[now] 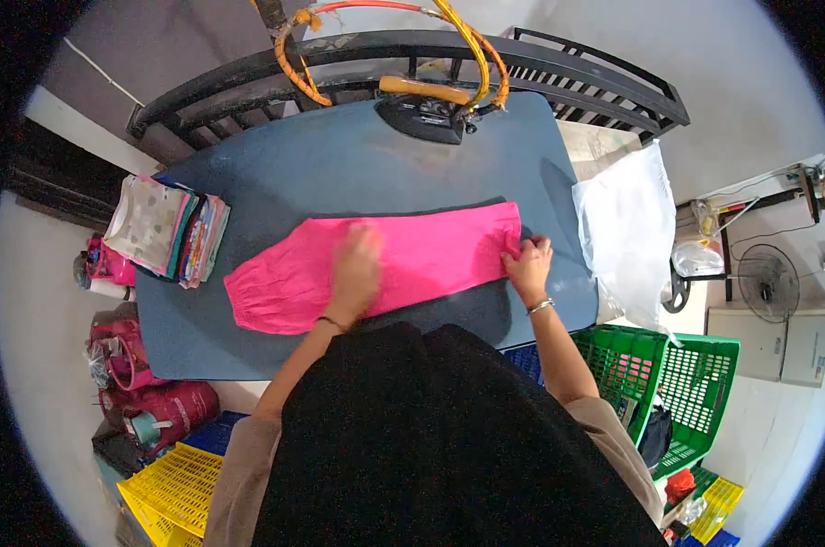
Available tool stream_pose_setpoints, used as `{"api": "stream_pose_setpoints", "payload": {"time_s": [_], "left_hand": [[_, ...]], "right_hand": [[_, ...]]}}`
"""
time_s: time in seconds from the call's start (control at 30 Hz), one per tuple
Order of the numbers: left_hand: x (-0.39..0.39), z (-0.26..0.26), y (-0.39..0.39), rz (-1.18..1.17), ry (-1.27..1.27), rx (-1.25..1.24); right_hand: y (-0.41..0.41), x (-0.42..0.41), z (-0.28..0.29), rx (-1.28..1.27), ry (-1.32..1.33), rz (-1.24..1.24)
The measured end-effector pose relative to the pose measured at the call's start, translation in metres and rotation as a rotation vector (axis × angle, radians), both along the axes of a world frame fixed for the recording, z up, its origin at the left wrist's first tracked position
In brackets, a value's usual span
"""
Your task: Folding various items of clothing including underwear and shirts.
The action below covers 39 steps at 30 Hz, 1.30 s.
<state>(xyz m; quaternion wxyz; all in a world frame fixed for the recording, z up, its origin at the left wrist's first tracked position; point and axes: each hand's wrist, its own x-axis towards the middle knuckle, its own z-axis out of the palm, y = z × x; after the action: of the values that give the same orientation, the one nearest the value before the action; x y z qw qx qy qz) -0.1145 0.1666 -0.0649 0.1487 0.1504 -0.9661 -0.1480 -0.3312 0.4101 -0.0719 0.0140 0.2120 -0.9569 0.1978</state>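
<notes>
A pair of pink trousers with an elastic waistband point(426, 253) lies folded lengthwise on the blue-grey padded ironing table point(303, 164), its waistband to the left. My left hand point(356, 277) is over the middle-left part of the cloth, blurred, so its fingers are hard to make out. At the hem end on the right, my right hand point(530, 267) pinches the edge of the cloth between thumb and fingers. A black iron with a wooden handle point(423, 117) rests at the table's far edge, its yellow and orange hoses rising from it.
A stack of folded clothes point(163, 229) sits at the table's left edge. White plastic sheeting point(628, 232) hangs at the right. Green plastic crates point(693, 390) stand at lower right, a yellow crate point(173, 489) at lower left. A black metal railing point(358, 51) runs behind the table.
</notes>
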Motion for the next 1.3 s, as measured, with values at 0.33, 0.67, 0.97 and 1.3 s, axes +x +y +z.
{"api": "stream_pose_setpoints", "payload": {"time_s": [0.33,0.67,0.97,1.3], "left_hand": [[-0.028,-0.010,0.040,0.037,0.164,2.109],[0.027,-0.001,-0.005,0.430,0.353,1.821],[0.037,0.021,0.040,0.266,0.163,0.185],[-0.001,0.019,0.051,0.089,-0.103,0.802]], "right_hand": [[-0.065,0.068,0.078,-0.880,-0.796,0.439],[-0.099,0.120,0.026,-0.044,0.030,0.707],[-0.103,0.115,-0.002,-0.170,0.110,0.231],[-0.073,0.033,0.110,-0.452,-0.282,0.450]]}}
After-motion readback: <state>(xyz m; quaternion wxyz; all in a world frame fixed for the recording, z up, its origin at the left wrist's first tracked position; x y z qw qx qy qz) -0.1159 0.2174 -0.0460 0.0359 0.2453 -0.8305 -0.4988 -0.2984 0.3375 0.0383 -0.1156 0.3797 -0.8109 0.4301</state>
